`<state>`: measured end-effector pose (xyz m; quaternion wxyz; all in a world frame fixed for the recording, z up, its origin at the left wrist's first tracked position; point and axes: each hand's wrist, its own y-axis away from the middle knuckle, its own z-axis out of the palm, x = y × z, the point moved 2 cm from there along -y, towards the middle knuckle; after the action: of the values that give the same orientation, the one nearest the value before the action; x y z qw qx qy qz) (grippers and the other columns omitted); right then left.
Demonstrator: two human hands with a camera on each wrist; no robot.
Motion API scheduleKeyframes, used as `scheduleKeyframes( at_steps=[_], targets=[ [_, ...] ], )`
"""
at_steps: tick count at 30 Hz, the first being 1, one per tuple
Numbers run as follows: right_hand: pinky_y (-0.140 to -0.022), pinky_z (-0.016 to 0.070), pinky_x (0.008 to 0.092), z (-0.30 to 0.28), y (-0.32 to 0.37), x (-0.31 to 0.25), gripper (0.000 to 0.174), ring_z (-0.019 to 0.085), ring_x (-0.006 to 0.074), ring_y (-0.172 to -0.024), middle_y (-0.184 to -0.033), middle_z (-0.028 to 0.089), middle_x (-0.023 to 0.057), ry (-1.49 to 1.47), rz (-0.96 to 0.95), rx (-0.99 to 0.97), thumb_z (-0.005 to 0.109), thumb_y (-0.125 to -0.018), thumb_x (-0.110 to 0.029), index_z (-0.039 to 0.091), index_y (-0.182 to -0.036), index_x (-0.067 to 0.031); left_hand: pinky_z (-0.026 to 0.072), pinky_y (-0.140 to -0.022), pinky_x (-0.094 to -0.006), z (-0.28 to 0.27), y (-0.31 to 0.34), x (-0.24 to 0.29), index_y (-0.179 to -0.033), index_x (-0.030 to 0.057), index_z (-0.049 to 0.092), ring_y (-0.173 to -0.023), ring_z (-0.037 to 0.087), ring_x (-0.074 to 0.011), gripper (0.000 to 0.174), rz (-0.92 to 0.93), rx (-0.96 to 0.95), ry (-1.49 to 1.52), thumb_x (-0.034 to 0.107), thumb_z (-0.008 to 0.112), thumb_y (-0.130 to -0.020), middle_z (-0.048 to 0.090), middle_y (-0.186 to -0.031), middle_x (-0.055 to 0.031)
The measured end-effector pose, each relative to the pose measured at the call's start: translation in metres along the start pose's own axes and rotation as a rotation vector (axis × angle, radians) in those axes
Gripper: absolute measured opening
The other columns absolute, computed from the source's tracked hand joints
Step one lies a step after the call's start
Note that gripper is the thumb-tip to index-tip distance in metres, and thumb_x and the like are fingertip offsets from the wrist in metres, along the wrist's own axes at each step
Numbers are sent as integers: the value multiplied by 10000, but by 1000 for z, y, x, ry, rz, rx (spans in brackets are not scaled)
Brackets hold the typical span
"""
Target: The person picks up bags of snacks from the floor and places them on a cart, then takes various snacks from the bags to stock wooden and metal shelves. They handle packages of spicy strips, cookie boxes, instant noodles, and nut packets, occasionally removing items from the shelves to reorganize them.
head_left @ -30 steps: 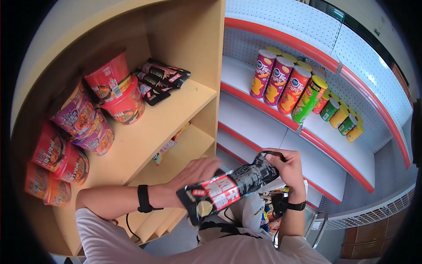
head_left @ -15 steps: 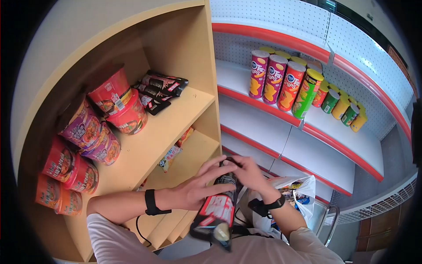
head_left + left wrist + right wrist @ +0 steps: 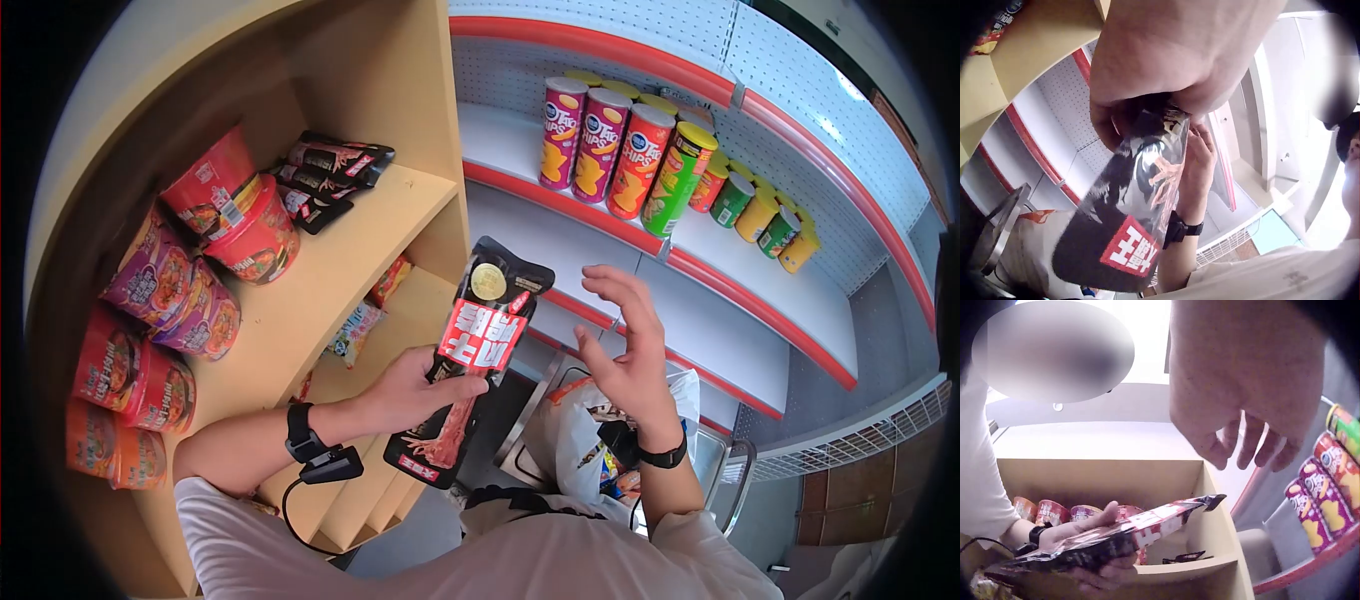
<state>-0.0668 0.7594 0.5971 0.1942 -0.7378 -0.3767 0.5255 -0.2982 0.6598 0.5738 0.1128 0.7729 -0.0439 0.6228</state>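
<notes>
My left hand (image 3: pixel 405 395) grips a black snack pouch (image 3: pixel 487 335) with a red label, its thumb lying across the front. The pouch is held up at a tilt, its round yellowish spot at the upper end. In the left wrist view, the pouch's lower end (image 3: pixel 1107 231) hangs below the hand, with a red brand patch. My right hand (image 3: pixel 632 360) is apart from the pouch, to its right, with fingers spread and nothing in them. The right wrist view shows the pouch nearly edge-on, below the right hand (image 3: pixel 1247 394).
On the wooden shelf (image 3: pixel 300 320) stand stacked instant noodle cups (image 3: pixel 250 225), with similar black pouches (image 3: pixel 330 170) lying behind. Chip cans (image 3: pixel 640 160) line a red-edged white shelf (image 3: pixel 500 130). A white plastic bag (image 3: pixel 555 435) of packets sits in a metal cart (image 3: pixel 735 470).
The right hand held the pouch's end, then both hands were on it. Now the right hand has let go, and the left alone holds the pouch, which has turned end for end.
</notes>
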Motion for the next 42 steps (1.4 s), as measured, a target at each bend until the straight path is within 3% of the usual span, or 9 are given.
scheduleKeyframes(
  at_steps=[10,16,20,26,28,30,31,34,42],
  targets=[
    [-955,407,426,23,20,-5,542,453,378,-1172,-1308,420,185,-31,-77,-265,680,-688,29,526,-1205,-24,455,-845,-263,-2,0,5,-1101,35,618,-942,558,-60,250,58,33,-95,179,655,-900,648,-1015,-14],
    [-1027,330,520,5,3,-23,600,311,444,-1304,-1418,341,202,341,-343,-201,749,-587,-34,599,-1159,-137,483,-697,-275,-3,1,-2,-953,20,664,-735,586,-74,355,4,71,-211,325,760,-799,675,-796,-38],
    [-1058,299,567,11,-2,-33,470,261,425,-1346,-1437,372,105,386,-336,-606,760,-537,-70,600,-977,-112,456,-558,-301,-2,2,-7,-846,-8,674,-559,546,-99,499,-21,-86,-348,475,757,-754,613,-606,-80],
    [-922,431,428,15,14,-16,350,566,320,-943,-978,583,113,99,-265,-819,724,-558,-119,520,-830,-35,383,-479,-283,-6,0,-4,-778,0,657,-520,442,-50,428,-18,-106,-407,415,648,-881,508,-521,-20],
    [-800,449,412,3,12,3,343,562,340,-873,-949,579,136,132,-137,-768,719,-548,-119,489,-787,-32,441,-592,-302,-6,-6,-3,-949,-7,624,-643,513,-107,381,-152,-36,-391,372,590,-927,572,-722,-73],
    [-749,440,394,-11,-2,26,348,551,343,-816,-911,578,154,261,-145,-617,717,-538,-108,454,-752,-31,470,-781,-348,-10,-9,-10,-1079,-50,524,-905,587,-254,461,356,412,-451,385,554,-929,564,-1017,-184],
    [-707,430,368,-16,-8,36,352,528,346,-766,-861,577,159,161,-57,-471,696,-529,-84,404,-720,-37,383,-955,-392,-14,-6,-3,-1229,-48,386,-1170,436,-332,508,208,244,-443,313,563,-918,387,-1273,-220],
    [-576,396,271,-20,-36,38,378,450,192,-635,-785,536,115,6,21,-300,669,-534,-65,345,-728,-53,322,-1027,-443,-8,2,8,-1271,-40,351,-1230,358,-389,551,541,466,-703,262,600,-883,329,-1311,-247],
    [-561,370,278,44,-129,36,338,404,171,-628,-740,488,92,-54,-118,-269,607,-581,9,348,-790,-48,232,-1013,-668,5,22,8,-1326,44,349,-1327,157,-563,735,983,623,-950,248,732,-733,207,-1428,-277]
  ],
)
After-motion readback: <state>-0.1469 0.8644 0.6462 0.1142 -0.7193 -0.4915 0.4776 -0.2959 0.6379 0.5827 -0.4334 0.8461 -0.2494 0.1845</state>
